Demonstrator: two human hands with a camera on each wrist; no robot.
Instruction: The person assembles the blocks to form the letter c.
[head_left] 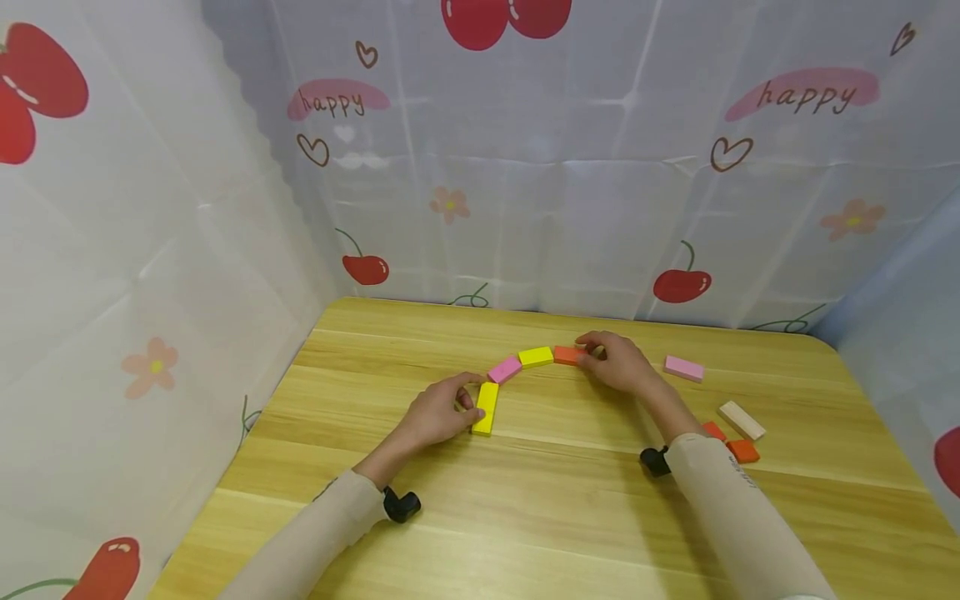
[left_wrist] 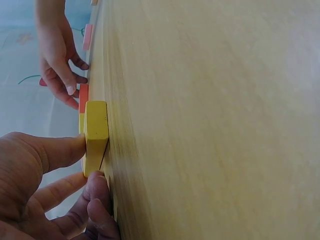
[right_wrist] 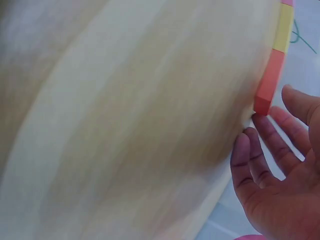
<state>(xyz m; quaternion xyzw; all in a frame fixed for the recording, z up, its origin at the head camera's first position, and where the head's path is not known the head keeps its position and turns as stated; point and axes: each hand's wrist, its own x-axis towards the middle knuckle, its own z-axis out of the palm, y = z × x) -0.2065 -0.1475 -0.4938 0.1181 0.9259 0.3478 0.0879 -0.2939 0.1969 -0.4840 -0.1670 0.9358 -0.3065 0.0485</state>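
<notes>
A curved row of wooden blocks lies on the table: a yellow block (head_left: pixel 489 398) at the left end, a pink block (head_left: pixel 505 369), another yellow block (head_left: pixel 536 357) and an orange-red block (head_left: pixel 567 356). My left hand (head_left: pixel 438 411) pinches the left-end yellow block, its thumb near one end and fingers toward the other. In the left wrist view, thumb and fingers touch that yellow block (left_wrist: pixel 97 120). My right hand (head_left: pixel 618 364) is at the right end of the orange-red block (right_wrist: pixel 270 80). In the right wrist view its thumb stands apart from the block and the fingers are loosely extended.
On the right of the wooden table (head_left: pixel 555 517) lie a pink block (head_left: pixel 684 368), a plain wood block (head_left: pixel 742 420) and two orange-red blocks (head_left: pixel 742 451), partly behind the right forearm. A printed curtain (head_left: pixel 555 233) hangs along the table's back edge.
</notes>
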